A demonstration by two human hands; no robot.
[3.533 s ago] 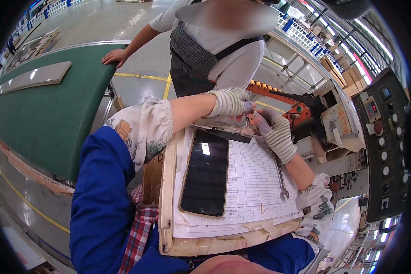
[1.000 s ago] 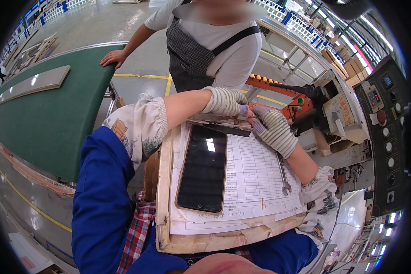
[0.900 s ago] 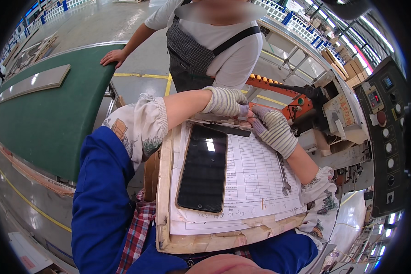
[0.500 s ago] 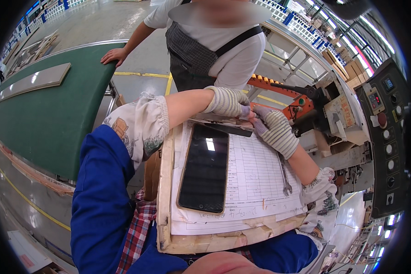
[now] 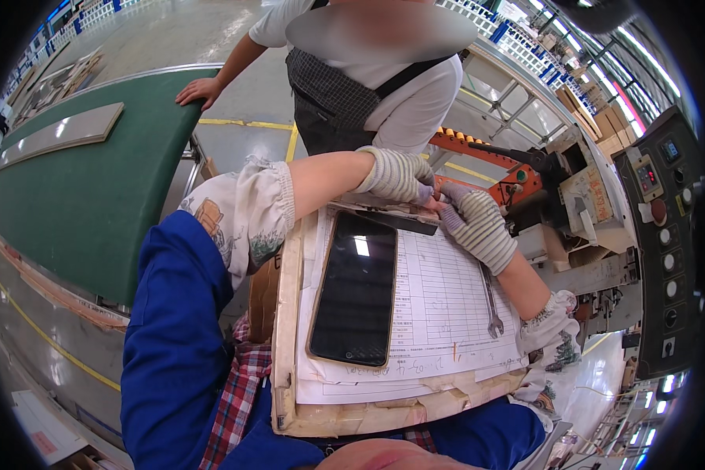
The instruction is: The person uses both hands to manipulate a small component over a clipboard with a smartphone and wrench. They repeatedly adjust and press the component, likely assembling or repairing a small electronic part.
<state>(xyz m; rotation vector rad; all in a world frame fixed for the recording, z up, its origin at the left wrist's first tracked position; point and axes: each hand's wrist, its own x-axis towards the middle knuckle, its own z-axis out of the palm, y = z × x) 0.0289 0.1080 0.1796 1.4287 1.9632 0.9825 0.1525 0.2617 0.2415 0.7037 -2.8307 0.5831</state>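
My left hand (image 5: 393,174) and my right hand (image 5: 479,225), both in striped knit gloves with bare fingertips, meet just beyond the far edge of a board. Their fingers are bent and pressed together; anything between them is too small or hidden to name. Beneath them, printed table sheets (image 5: 435,301) lie on the worn, taped board (image 5: 286,352). A black smartphone (image 5: 355,290) rests on the sheets, to the left. Beside my right wrist lies a metal wrench (image 5: 491,305), partly covered by the forearm. A dark flat strip (image 5: 395,222) runs along the board's far edge.
A co-worker (image 5: 376,94) stands across from me, one hand (image 5: 200,92) on a green conveyor belt (image 5: 78,211) carrying a pale panel (image 5: 63,142). An orange machine part (image 5: 517,184) stands beyond my right hand. A black control panel (image 5: 664,251) with knobs is at the far right.
My hands remain together at the far edge, with the fingers shifting slightly. The whole view has moved a little; phone, sheets and wrench keep their places on the board.
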